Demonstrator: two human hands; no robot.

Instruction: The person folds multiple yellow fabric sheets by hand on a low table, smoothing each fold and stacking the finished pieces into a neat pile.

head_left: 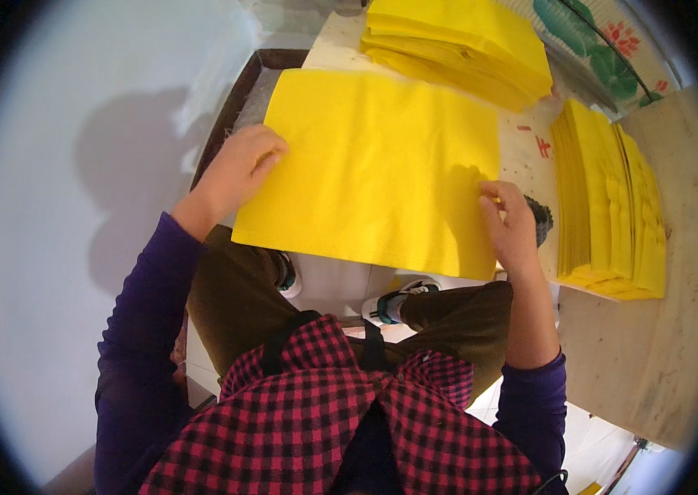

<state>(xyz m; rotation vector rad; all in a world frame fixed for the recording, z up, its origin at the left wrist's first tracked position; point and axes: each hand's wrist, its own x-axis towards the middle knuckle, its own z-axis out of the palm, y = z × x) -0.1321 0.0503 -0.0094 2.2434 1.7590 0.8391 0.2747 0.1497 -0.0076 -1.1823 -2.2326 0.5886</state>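
Two piles of yellow sheets flank the work: one pile (456, 49) at the upper middle of the frame, partly cut off by the top edge, another pile (613, 206) at the right. A single yellow sheet (373, 173) lies spread in the centre, hiding much of the pale bench (522, 165). The left hand (241, 169) is at its left edge, the right hand (514, 231) at its right; both have curled fingers, but whether either grip pinches the sheet cannot be told. A dark lump (541, 216), partly hidden, sits behind the right hand.
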